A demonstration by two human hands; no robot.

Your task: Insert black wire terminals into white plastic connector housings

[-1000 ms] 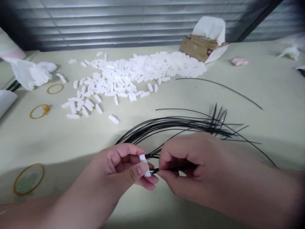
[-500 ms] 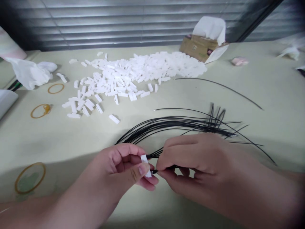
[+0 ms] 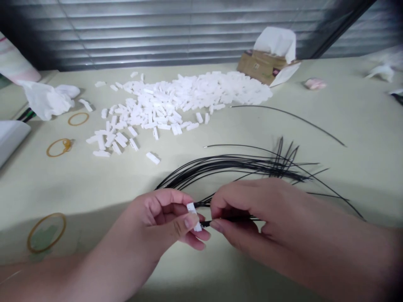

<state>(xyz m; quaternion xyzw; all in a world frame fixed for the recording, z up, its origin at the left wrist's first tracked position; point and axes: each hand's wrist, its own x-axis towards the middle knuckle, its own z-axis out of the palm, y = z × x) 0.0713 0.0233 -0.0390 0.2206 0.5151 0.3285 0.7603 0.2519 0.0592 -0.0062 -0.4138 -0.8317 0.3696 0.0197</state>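
Note:
Between thumb and fingers, my left hand (image 3: pixel 166 220) grips a small white connector housing (image 3: pixel 197 226). Black wires (image 3: pixel 204 204) run from the housing's right side toward my right hand (image 3: pixel 252 209). My right thumb and forefinger pinch black wires close to the housing's lower end; the fingers partly hide them. Behind both hands lies a curved bundle of black wires (image 3: pixel 217 164) with thin metal tips, some ends bent upward at the right. Two single wires lie apart from it, the farther wire (image 3: pixel 289 114) near the white pile.
A wide pile of white connector housings (image 3: pixel 189 94) covers the back of the table. An open cardboard box (image 3: pixel 260 67) stands behind its right end. Several yellow rubber bands (image 3: pixel 47 233) and a crumpled white bag (image 3: pixel 48 100) lie at left. A pink lump (image 3: pixel 315 83) rests at right.
My right hand has shifted slightly, its thumb now lying along the wires, with more wire showing between the fingers. The left hand still grips the housing. The view has moved a little.

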